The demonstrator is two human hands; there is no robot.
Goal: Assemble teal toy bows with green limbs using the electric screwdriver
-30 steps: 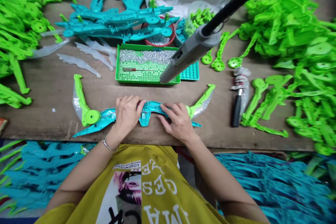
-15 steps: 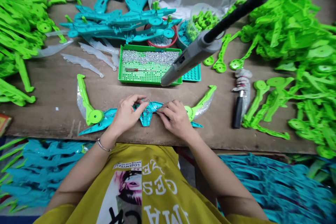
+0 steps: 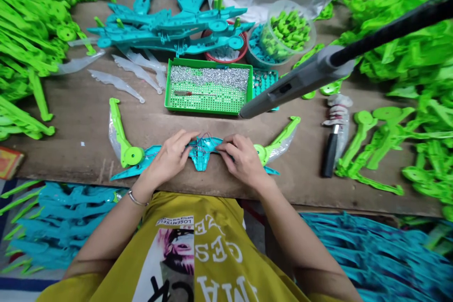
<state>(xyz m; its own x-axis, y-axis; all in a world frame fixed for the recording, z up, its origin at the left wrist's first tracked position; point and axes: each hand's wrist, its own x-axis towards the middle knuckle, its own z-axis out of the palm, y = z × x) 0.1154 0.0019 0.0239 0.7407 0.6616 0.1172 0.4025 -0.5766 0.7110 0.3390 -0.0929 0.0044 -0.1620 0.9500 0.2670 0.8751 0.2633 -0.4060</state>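
Observation:
A blue plastic bow-shaped part [image 3: 200, 159] lies on the bench in front of me, inner side up, with thin dark-red wires [image 3: 205, 136] looped across its middle. Green arms with clear plastic edges, one on the left [image 3: 120, 134] and one on the right [image 3: 281, 139], stick out from its ends. My left hand [image 3: 170, 156] is closed over the left of the middle, its fingertips at the wires. On the other side my right hand [image 3: 243, 158] pinches at the wire along the blue part. Both hands cover stretches of the part.
Beyond the part sits a green basket [image 3: 208, 109] of small metal screws with a screwdriver [image 3: 193, 94]. A grey electric screwdriver [image 3: 297, 78] hangs above its right corner. A hammer [image 3: 331, 151] with a wrapped head lies right. Green parts [image 3: 31, 33] and blue parts [image 3: 159, 33] are heaped around.
The view has shifted a little, so most things sit slightly further right. My left thumb has drawn back from the middle of the blue part, showing more of the wires. My right hand stays pinched.

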